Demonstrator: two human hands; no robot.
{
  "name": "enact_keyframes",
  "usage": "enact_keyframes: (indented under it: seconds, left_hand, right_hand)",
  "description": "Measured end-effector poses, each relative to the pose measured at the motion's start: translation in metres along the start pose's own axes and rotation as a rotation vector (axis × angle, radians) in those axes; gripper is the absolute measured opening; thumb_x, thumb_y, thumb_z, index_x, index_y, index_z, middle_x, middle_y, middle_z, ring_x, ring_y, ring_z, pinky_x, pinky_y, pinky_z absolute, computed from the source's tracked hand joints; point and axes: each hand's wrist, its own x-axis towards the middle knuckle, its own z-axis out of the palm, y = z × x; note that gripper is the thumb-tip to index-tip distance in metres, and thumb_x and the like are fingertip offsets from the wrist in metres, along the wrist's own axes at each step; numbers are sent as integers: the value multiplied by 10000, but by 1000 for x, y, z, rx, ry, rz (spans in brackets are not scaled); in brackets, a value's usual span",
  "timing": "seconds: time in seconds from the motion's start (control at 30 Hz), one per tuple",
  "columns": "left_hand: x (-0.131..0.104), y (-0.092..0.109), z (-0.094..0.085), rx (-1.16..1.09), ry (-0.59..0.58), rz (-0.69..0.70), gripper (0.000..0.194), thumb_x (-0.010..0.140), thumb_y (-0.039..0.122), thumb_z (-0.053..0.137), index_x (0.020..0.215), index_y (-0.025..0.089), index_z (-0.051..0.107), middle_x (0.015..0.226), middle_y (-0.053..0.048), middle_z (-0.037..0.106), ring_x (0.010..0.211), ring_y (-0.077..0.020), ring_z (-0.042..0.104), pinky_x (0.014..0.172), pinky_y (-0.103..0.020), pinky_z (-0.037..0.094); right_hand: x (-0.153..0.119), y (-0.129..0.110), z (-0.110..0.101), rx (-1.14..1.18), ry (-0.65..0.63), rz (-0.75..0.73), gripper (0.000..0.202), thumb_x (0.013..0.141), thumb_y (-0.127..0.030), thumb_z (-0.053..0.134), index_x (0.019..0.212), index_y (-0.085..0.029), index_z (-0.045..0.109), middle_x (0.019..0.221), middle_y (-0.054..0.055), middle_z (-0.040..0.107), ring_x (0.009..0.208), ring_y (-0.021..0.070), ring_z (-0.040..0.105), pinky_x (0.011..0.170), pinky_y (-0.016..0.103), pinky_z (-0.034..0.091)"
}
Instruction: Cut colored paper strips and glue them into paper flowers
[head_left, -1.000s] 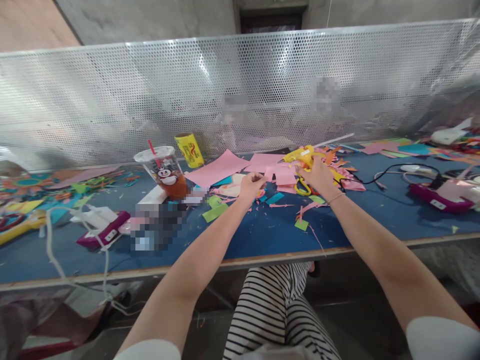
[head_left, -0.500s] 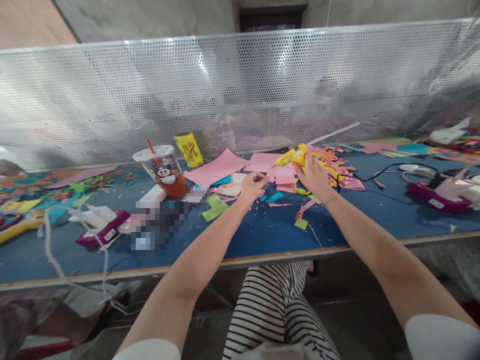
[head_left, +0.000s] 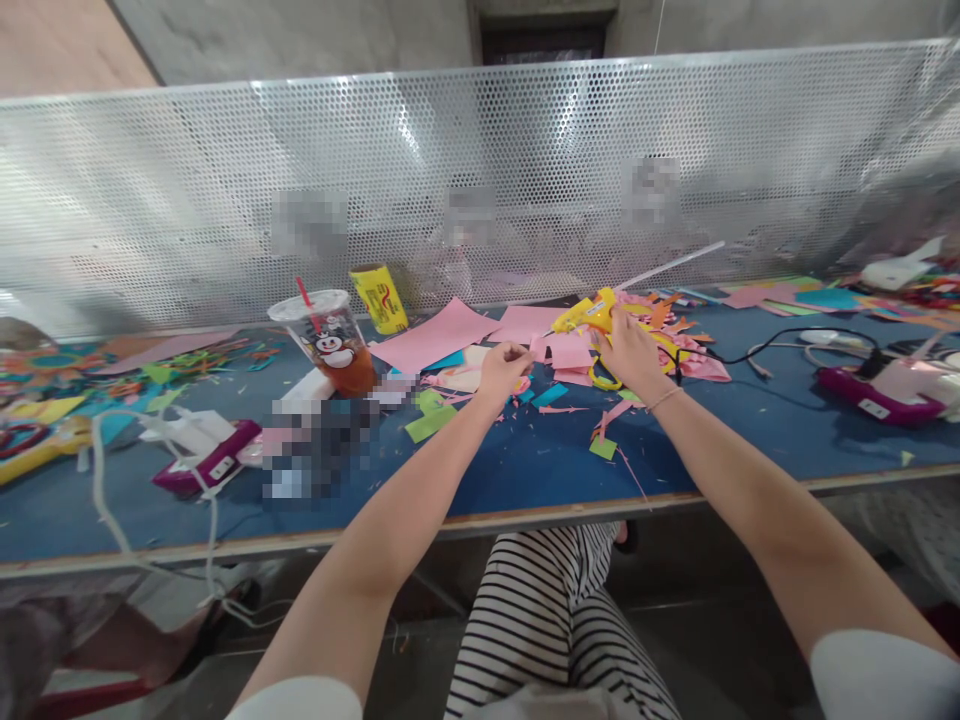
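My right hand (head_left: 628, 345) is wrapped around a yellow hot glue gun (head_left: 586, 313), whose nozzle points left and down. A long pale glue stick (head_left: 686, 262) sticks out of the gun's back end. Just left of the nozzle, my left hand (head_left: 506, 370) is closed in a pinch on a small pink paper piece (head_left: 538, 347). The nozzle tip is close to this piece; whether they touch I cannot tell. Pink paper sheets (head_left: 442, 335) lie behind my left hand, and a yellow-handled pair of scissors (head_left: 604, 376) is partly hidden by my right hand.
A plastic drink cup (head_left: 334, 345) with a red straw and a yellow roll (head_left: 379, 298) stand left of the sheets. Purple power strips (head_left: 877, 393) with cables sit at both sides. Paper scraps (head_left: 602, 449) litter the blue table (head_left: 517, 480); a perforated metal screen (head_left: 540, 180) runs behind.
The glue gun has shifted very slightly right, and its glue stick is tilted a little differently. The small pink piece in my left hand now shows more upright. Both grips are unchanged.
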Motion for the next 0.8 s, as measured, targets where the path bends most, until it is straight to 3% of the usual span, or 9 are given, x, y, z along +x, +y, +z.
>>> enact_keyframes:
  seconds: [0.3, 0.57, 0.7, 0.8]
  left_hand:
    - [0, -3, -1, 113, -45, 72, 184, 620, 295, 666, 599, 156, 548, 534, 10, 562, 496, -96, 512, 513, -223, 418]
    - [5, -2, -4, -11, 8, 62, 182, 593, 260, 672, 589, 153, 525, 530, 20, 553, 506, -97, 525, 547, -238, 444]
    - [8, -3, -6, -62, 20, 51, 206, 581, 276, 694, 597, 144, 538, 520, 21, 549, 493, -87, 515, 538, -231, 442]
    - [12, -6, -6, -101, 46, 46, 218, 566, 284, 715, 622, 136, 565, 528, 16, 561, 501, -81, 526, 532, -214, 438]
  right_hand:
    - [0, -3, -5, 21, -26, 8, 409, 881, -338, 363, 1195, -79, 406, 1090, 206, 556, 984, 302, 552, 789, 414, 442]
    - [2, 6, -4, 36, -25, 44, 482, 870, -382, 382, 1224, -56, 383, 1156, 237, 532, 1051, 331, 530, 831, 435, 430]
    - [8, 26, -3, 10, -20, 115, 601, 811, -476, 473, 1225, -52, 374, 1171, 249, 520, 1051, 347, 526, 823, 442, 433]
    - [12, 58, -3, 19, -42, 252, 676, 746, -542, 540, 1203, -67, 390, 1119, 226, 549, 1017, 338, 546, 807, 428, 443]
